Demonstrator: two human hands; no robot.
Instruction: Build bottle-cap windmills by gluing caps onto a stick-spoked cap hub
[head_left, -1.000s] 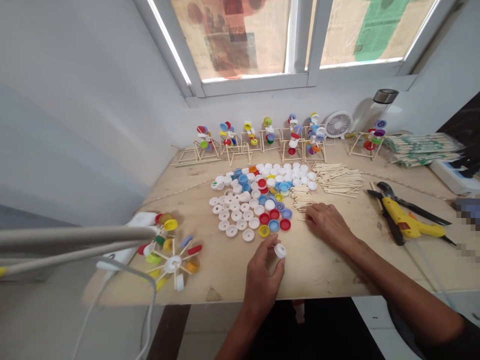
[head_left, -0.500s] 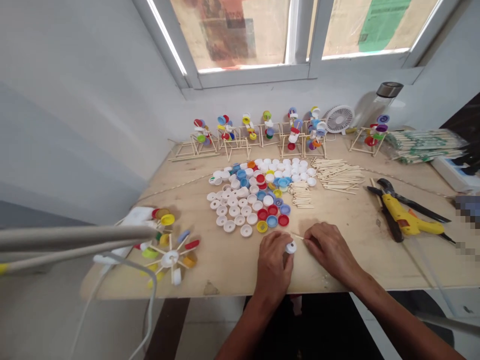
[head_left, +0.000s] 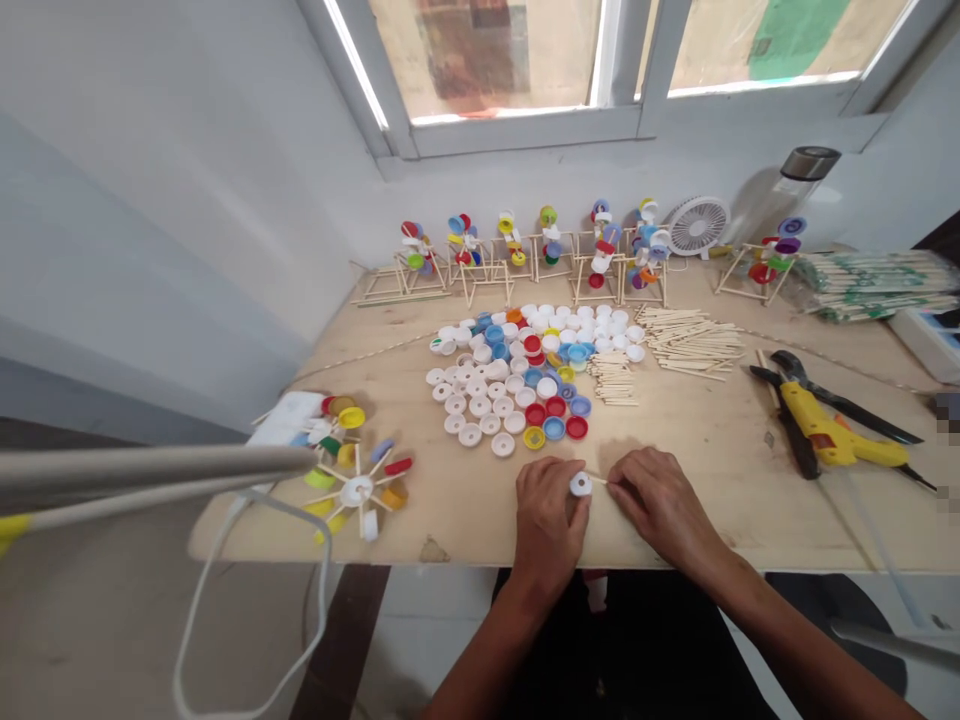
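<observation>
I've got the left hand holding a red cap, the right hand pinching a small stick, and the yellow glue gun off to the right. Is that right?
Not quite: the cap in the left hand is white, as the head view shows. The right hand does pinch a small stick, and the yellow glue gun lies off to the right.

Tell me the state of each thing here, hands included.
Left hand, gripping white cap
White cap, held, hole showing
Right hand, pinching small stick
Small stick, held near cap; insertion unclear
Spoked wheel, caps attached
Framed wheels, standing
Loose caps, spread out
Loose sticks, piled
Packed sticks, bagged
Glue gun, lying down
Fan, upright; running unclear
Bottle, lid on
</observation>
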